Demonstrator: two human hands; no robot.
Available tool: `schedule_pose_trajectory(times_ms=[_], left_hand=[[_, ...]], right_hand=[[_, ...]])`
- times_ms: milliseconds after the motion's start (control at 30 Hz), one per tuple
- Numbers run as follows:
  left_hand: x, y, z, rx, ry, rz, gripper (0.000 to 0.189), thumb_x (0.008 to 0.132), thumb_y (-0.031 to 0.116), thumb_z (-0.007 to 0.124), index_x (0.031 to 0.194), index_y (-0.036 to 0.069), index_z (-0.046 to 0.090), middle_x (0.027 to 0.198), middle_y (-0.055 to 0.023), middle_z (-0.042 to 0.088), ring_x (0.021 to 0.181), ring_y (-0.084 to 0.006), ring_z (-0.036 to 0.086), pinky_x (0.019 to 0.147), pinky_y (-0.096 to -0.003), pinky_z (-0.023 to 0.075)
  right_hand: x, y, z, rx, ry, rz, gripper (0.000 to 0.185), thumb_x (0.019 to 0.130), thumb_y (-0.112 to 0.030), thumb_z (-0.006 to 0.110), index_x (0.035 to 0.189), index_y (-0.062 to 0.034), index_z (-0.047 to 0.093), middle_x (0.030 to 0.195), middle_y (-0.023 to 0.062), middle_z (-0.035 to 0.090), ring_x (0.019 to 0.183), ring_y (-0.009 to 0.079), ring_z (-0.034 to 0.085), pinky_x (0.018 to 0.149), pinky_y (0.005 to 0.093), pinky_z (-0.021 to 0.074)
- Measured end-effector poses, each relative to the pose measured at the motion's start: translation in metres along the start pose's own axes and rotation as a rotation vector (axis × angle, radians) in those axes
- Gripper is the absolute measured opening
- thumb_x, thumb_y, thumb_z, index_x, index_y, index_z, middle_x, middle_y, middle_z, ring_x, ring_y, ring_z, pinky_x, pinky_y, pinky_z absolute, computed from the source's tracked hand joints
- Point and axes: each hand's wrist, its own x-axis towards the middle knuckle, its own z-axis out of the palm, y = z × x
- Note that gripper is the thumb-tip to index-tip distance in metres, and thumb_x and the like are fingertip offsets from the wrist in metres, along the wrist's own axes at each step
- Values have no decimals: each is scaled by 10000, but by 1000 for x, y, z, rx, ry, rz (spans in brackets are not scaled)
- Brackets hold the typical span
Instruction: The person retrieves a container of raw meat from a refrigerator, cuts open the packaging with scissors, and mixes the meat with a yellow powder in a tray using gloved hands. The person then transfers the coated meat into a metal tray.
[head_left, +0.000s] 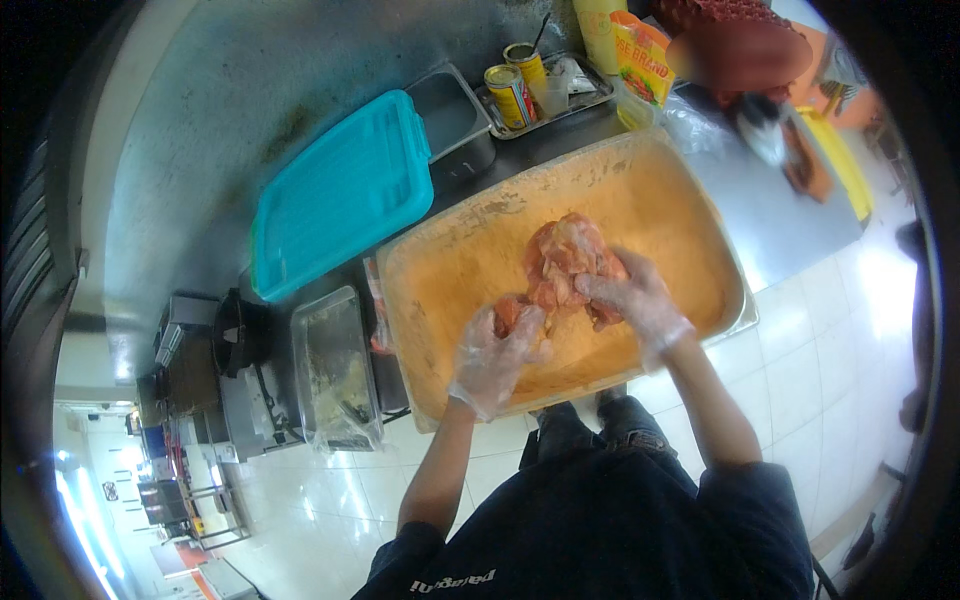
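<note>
A large piece of raw meat (568, 255) is held up over a big rectangular tray (457, 225) that has an orange-brown powdery layer inside. My left hand (499, 352), in a clear plastic glove, grips the lower left end of the meat. My right hand (634, 296), gloved the same way, holds its right side with the thumb on top. The meat hangs between both hands, near the middle of the tray; whether it touches the bottom cannot be told.
Behind the tray lie a turquoise plastic lid (345, 195), a metal pan (450, 112) and a small tray with opened cans (510, 96). Left stands a metal tray with pale contents (337, 375). Another person (735, 45) is at the upper right, beside the steel table (780, 217).
</note>
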Motion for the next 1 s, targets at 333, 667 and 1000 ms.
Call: schedule_pose_trajectory(times_ms=[333,667,1000], left_hand=[[13,-25,-8,-743,230,-307,348,955,122,701,1264,-7,607,1079,-69,657,940,-152,652,748,-350,632],[39,-67,6,-483,335,-278,216,920,116,748,1100,7,700,1007,-46,695,882,-132,636,747,-283,531],[58,-28,-19,62,248,-592,346,955,308,728,1006,-33,711,860,-68,692,751,-142,637,720,-315,530]], right_hand=[[8,16,-33,284,172,-27,656,774,-263,774,1305,75,589,1020,127,698,900,216,660,784,327,526],[1,13,-35,250,82,-76,300,795,-192,742,1018,5,705,768,36,632,615,113,555,554,280,436],[-8,8,-42,345,16,-1,612,847,-297,733,1354,22,609,1325,182,634,1252,266,595,1098,378,440]])
